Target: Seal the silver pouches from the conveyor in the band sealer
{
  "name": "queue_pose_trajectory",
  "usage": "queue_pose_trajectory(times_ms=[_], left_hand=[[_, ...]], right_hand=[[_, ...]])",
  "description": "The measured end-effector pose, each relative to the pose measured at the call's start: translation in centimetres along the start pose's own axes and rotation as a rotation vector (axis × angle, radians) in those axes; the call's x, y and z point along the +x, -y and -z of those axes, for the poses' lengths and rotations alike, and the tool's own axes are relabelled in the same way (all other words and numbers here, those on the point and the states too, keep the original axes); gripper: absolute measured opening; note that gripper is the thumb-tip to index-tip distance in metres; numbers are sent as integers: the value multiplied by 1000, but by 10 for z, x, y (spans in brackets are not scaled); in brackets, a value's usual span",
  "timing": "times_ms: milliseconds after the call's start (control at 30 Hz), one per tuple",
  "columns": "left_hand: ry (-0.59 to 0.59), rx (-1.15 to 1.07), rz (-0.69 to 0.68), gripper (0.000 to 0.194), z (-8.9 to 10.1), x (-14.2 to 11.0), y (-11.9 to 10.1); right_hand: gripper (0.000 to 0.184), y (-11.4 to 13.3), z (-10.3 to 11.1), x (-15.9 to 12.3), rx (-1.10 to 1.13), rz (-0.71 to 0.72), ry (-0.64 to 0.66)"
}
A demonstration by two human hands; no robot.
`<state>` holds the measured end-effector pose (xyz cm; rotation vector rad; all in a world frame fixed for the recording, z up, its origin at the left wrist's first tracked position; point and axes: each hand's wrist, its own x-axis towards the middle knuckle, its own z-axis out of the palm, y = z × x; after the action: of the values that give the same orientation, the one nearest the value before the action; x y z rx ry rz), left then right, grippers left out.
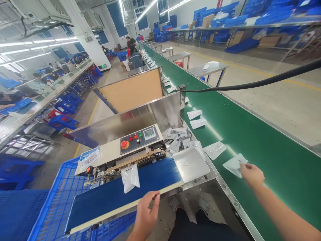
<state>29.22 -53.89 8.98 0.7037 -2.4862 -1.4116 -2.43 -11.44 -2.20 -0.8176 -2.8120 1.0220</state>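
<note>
My right hand pinches the edge of a flat white pouch lying on the green conveyor belt. Another white pouch rests just left of it, partly over the belt's edge. My left hand hovers by the front rail of the sealing machine's blue belt, thumb and forefinger drawn together, nothing visible between them. On that blue belt a filled white pouch sits with its top edge at the band sealer. A metal plate covers the blue belt's right end.
Loose white packets are heaped behind the plate. More pouches line the green belt farther off. A black cable hangs across the right side. A blue crate stands under the sealer's left end. Other people sit farther along the conveyor.
</note>
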Motion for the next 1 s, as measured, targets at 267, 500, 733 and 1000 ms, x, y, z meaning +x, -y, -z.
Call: queue_pose_trajectory(times_ms=[267,500,733,1000], left_hand=[[46,-175,-105,42,-102,49,-78],[29,-277,-49,55,-109,73,-97],[-54,-354,77,50,-104,82,-58],[-227,-625,377,54,-120,143,-31]], right_hand=[[47,92,30,-102,357,460,160],[51,139,24,-197,541,539,770],[45,139,-15,-194,528,424,807],[33,192,-78,-175,576,50,821]])
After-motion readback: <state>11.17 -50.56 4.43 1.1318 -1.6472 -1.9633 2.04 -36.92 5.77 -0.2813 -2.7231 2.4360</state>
